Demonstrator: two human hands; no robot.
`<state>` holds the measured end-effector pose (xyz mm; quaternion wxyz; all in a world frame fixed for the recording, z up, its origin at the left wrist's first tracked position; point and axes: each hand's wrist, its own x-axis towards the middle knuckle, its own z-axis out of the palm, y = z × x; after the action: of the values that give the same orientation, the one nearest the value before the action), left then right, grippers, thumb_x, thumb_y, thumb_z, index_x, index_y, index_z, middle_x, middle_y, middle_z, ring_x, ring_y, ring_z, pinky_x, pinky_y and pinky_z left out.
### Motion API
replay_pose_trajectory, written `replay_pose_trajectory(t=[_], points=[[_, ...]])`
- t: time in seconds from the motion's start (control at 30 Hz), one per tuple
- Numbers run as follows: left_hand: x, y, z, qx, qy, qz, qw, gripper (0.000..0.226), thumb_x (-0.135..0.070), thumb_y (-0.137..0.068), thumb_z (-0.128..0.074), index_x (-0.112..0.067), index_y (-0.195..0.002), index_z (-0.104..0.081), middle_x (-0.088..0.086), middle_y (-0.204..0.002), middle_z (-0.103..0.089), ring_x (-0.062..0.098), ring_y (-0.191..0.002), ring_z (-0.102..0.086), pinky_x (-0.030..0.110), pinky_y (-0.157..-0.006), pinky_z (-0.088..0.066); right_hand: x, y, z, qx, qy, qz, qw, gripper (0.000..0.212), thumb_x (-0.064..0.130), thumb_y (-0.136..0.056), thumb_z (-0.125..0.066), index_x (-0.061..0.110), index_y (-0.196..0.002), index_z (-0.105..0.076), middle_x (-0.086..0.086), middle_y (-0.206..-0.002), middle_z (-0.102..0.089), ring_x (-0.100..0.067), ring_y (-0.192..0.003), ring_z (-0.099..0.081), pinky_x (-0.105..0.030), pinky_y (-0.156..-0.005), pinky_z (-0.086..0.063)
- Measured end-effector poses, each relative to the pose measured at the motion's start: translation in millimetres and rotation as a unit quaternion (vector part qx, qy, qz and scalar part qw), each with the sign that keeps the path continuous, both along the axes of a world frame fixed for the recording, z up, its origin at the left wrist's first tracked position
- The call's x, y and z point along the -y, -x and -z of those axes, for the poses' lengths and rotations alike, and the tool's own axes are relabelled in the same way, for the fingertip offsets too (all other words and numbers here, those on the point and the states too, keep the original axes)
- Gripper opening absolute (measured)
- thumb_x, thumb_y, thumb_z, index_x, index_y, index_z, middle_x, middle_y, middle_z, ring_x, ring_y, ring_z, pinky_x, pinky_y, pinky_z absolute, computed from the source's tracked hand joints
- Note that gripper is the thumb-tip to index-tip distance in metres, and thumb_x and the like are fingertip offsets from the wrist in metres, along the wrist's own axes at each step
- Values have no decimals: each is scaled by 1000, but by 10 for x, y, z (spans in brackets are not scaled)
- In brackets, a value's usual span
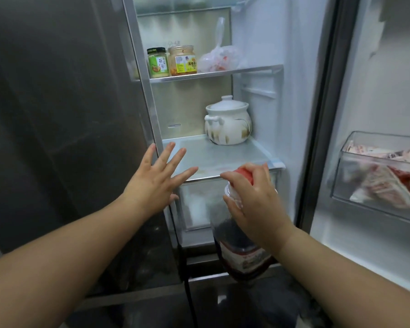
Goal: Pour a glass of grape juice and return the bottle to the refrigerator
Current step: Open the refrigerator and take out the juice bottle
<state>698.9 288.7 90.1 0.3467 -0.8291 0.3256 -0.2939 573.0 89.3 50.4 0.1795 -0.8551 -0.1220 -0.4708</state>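
The grape juice bottle (240, 252) is dark, with a red cap and a paper label. It hangs in front of the open refrigerator, below the lower glass shelf (206, 157). My right hand (253, 200) grips it by the neck and cap from above. My left hand (156, 181) is held out with fingers spread, just in front of the shelf's left edge and the closed left door (57, 114), holding nothing. Whether it touches the door edge I cannot tell.
A white ceramic pot (227, 121) stands at the back right of the lower shelf. Two jars (172, 61) and a plastic bag (219, 58) sit on the upper shelf. A clear drawer (199, 204) lies below. The open right door carries a bin (376, 176) of packets.
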Motion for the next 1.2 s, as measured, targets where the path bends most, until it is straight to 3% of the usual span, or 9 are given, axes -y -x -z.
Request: replay_pose_trajectory(t=[0.2,0.37,0.57,0.63,0.73,0.8,0.87,1.03,1.2], points=[[48,-78,10,1,11,3,1000,85,-67,-93,-27,-33,-141,34,18,-152,31,40,-131,37,66,-109,10,93,53,18,-14,4,32,999,55,7,-75,-78,19,-120,-48,-22,-108,-53,-27,-104,-41,-71,-91,-43],[90,-125,-63,-13,26,15,999,85,-72,-89,-27,-36,-142,29,15,-159,20,35,-143,25,62,-108,15,141,118,37,-35,-5,70,997,52,12,-78,-76,22,-121,-49,-20,-112,-51,-46,-104,-52,-69,-105,-31],[223,28,-67,-61,121,49,990,100,-82,-77,-33,-36,-143,26,14,-161,15,31,-146,22,61,-105,23,221,301,-13,-49,-10,69,996,46,18,-82,-70,22,-123,-47,-17,-115,-49,-46,-107,-50,-67,-92,-44],[360,296,-89,-152,188,122,963,108,-86,-69,-35,-37,-147,21,7,-161,14,25,-145,25,58,-110,20,252,379,-26,-55,-15,71,996,49,19,-83,-69,24,-125,-45,-15,-117,-47,-46,-110,-49,-65,-90,-46],[558,843,-77,-369,273,209,863,118,-85,-62,-52,-45,-145,21,-15,-157,21,7,-140,34,46,-114,21,315,531,-67,-59,-42,50,996,51,20,-84,-68,27,-128,-43,-9,-120,-45,-34,-112,-50,-53,-87,-52],[697,1122,-10,-448,291,224,815,126,-74,-62,-69,-45,-145,22,-24,-152,23,2,-139,34,43,-115,20,346,647,-117,-65,-67,25,995,51,24,-86,-66,29,-131,-43,-6,-122,-44,-22,-111,-51,-43,-88,-52],[864,1281,93,-466,306,225,799,133,-65,-60,-76,-43,-144,25,-30,-150,19,3,-142,28,44,-116,19,362,763,-160,-66,-68,-2,995,48,27,-87,-62,26,-132,-44,-7,-124,-44,-18,-111,-51,-36,-91,-50],[1173,1522,229,-444,391,299,749,126,-63,-51,-79,-35,-143,3,-21,-144,-34,1,-139,-25,50,-118,1,432,1032,-240,-66,-79,-20,994,51,22,-89,-60,16,-136,-42,-8,-125,-44,-9,-119,-45,-20,-100,-38],[1329,1697,297,-477,438,365,668,108,-47,-62,-73,-30,-146,-6,-40,-126,-34,-6,-126,-39,46,-114,-27,484,1277,-316,-138,-107,-20,985,66,9,-81,-61,30,-136,-29,2,-125,-38,-2,-118,-42,-12,-99,-32]])
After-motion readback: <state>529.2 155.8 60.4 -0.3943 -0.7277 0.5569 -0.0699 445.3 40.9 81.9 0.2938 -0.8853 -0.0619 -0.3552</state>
